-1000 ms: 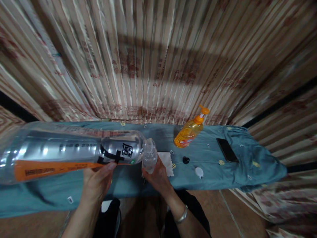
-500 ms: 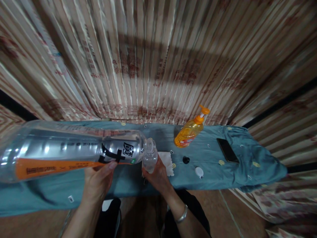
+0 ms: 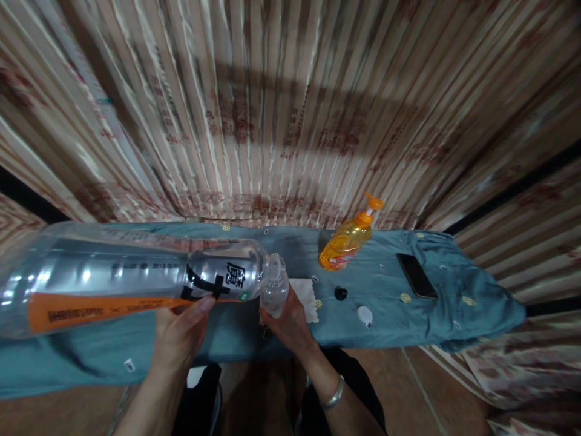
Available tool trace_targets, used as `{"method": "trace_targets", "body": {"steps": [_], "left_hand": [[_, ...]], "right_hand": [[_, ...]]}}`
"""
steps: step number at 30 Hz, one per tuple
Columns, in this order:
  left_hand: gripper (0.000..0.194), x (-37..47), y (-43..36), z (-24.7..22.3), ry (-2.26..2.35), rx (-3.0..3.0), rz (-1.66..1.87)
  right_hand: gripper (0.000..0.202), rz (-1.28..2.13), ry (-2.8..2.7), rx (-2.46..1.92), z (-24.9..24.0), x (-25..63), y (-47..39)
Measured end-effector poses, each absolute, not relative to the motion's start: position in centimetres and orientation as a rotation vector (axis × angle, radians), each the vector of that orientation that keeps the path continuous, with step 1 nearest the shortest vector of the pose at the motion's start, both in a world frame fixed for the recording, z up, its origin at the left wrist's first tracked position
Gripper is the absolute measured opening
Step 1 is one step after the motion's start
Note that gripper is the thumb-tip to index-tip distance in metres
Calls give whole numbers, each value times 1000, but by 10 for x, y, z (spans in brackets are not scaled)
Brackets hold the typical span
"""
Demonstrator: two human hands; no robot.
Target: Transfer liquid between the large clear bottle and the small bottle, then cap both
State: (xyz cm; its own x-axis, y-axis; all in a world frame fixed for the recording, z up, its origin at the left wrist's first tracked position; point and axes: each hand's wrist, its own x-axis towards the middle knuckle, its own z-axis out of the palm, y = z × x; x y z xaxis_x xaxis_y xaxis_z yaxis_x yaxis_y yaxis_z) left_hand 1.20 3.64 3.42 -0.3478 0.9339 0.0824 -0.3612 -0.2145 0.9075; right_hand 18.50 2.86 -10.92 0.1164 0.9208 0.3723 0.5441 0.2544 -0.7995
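Note:
My left hand (image 3: 184,324) is closed around a large clear plastic bottle (image 3: 136,272) with a silver and orange label. This bottle lies nearly level, its bottom to the left and its neck pointing right. The neck meets the top of a small clear bottle (image 3: 275,297), which my right hand (image 3: 290,318) grips from the right and below. Whether liquid passes between the two cannot be made out. Beneath the right hand, a pale cloth (image 3: 308,297) is partly covered.
On the teal cloth-covered table (image 3: 381,327) stand an orange pump bottle (image 3: 345,242), a small black cap (image 3: 341,293), a white round lid (image 3: 365,315) and a dark phone (image 3: 416,275). Striped curtains (image 3: 290,121) hang behind the table.

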Motion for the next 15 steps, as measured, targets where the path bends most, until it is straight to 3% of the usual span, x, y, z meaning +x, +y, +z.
{"method": "trace_targets", "body": {"steps": [15], "left_hand": [[59, 11, 37, 26, 1058, 751, 1718]], "right_hand": [[84, 483, -1570, -1407, -108, 186, 28]]}}
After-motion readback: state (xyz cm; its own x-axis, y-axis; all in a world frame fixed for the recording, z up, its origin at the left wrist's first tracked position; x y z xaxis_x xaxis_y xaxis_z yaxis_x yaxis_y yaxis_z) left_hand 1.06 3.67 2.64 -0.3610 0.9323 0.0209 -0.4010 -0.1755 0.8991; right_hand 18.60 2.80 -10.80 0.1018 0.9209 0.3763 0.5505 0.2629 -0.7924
